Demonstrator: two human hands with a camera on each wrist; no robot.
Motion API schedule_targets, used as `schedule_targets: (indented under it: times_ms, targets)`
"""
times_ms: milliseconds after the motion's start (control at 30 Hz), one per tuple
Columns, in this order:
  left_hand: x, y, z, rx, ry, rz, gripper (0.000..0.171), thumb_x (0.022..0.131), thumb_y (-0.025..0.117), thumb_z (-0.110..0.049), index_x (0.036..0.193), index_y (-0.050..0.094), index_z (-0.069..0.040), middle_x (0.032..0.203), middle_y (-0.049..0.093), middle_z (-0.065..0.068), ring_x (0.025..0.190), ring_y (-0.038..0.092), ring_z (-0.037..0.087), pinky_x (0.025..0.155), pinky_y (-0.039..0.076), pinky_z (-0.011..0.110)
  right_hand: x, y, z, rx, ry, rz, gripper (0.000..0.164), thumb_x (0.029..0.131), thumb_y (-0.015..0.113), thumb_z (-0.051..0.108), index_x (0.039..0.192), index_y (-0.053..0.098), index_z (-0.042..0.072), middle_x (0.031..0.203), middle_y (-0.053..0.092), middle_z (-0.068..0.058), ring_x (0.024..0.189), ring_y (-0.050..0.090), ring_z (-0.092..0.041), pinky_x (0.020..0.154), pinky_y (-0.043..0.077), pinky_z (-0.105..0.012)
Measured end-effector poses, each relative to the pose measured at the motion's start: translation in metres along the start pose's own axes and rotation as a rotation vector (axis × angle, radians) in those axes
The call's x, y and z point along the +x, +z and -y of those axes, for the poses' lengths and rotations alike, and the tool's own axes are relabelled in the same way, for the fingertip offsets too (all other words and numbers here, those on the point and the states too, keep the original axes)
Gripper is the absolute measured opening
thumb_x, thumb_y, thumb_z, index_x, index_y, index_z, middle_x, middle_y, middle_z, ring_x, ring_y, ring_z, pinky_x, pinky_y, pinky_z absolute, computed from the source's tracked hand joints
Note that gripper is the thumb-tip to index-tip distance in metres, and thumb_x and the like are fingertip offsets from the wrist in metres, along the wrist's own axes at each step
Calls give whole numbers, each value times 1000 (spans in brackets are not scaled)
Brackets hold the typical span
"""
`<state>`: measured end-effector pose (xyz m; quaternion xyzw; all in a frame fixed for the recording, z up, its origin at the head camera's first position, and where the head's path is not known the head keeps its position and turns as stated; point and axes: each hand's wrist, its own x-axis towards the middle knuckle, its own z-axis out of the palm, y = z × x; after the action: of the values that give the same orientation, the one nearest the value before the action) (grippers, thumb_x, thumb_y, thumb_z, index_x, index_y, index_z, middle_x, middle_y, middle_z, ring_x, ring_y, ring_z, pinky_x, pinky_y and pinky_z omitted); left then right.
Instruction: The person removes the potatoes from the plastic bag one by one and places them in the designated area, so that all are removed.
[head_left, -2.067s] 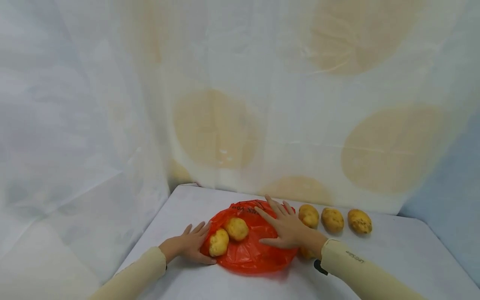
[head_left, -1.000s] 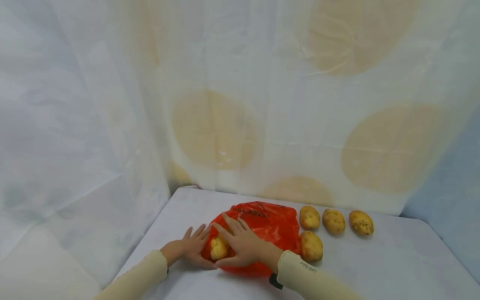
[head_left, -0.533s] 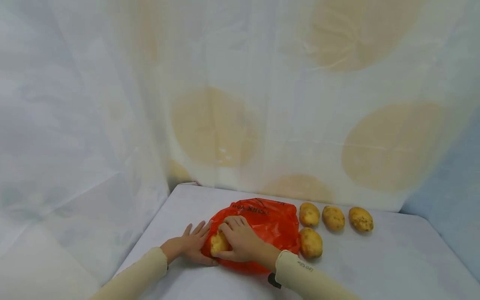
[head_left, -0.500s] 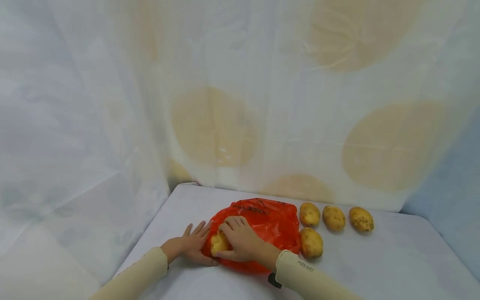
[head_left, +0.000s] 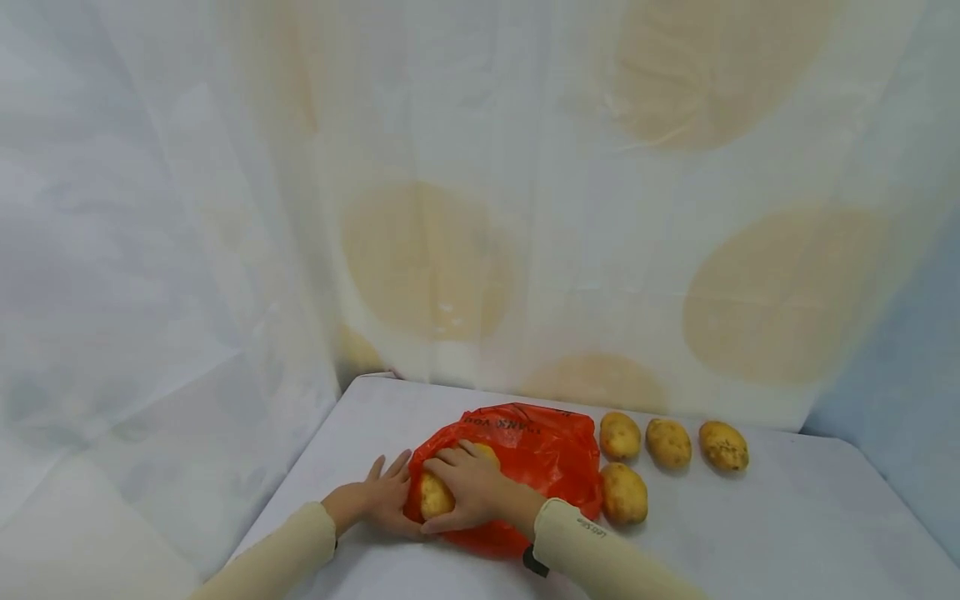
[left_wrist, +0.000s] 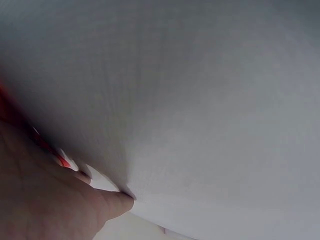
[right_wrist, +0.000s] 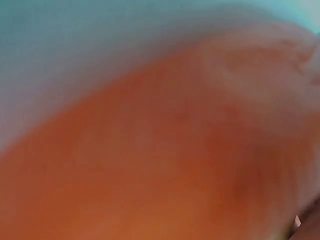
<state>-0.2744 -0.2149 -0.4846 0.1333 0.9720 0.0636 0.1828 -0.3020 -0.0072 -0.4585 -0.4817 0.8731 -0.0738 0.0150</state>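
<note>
A red plastic bag (head_left: 558, 450) with dark lettering lies flattened on the white table. At its left end are two potatoes, a nearer potato (head_left: 435, 497) and one behind it (head_left: 489, 454), partly covered by a hand. My right hand (head_left: 472, 487) lies over the nearer potato, fingers curved across its top and thumb along its front. My left hand (head_left: 382, 500) rests on the table, fingers spread and fairly straight, its tips at the bag's left edge. In the left wrist view, my left hand (left_wrist: 55, 200) shows beside a strip of red bag. The right wrist view is mostly blurred red plastic (right_wrist: 150, 145).
To the right of the bag stand three potatoes in a back row: a left one (head_left: 619, 436), a middle one (head_left: 668, 443) and a right one (head_left: 723, 446). Another potato (head_left: 624, 493) sits in front, close to the bag's edge. White cloth (head_left: 585, 208) with tan circles hangs behind.
From the bag's right part, my right hand has moved left onto the potatoes at its left end. It has since shifted slightly, exposing part of the rear potato. My left hand has stayed in place.
</note>
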Motion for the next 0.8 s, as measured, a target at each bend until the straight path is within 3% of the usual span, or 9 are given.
schedule_targets:
  times_ms: [367, 800]
  targets:
    - [0, -1, -1, 11, -9, 3, 108, 73, 67, -74, 152, 35, -8, 161, 30, 11, 153, 7, 34, 119, 3, 67, 5, 10, -2, -118, -25, -8, 88, 75, 62, 78, 144, 40, 27, 141, 49, 7, 134, 43, -17, 120, 25, -51]
    - [-1, 5, 0, 21, -10, -29, 111, 71, 66, -77, 155, 31, -13, 164, 24, 9, 153, 8, 34, 119, 5, 67, -6, 9, -4, -117, -35, -26, 81, 79, 61, 75, 142, 42, 27, 139, 52, 8, 135, 43, -18, 121, 22, -52]
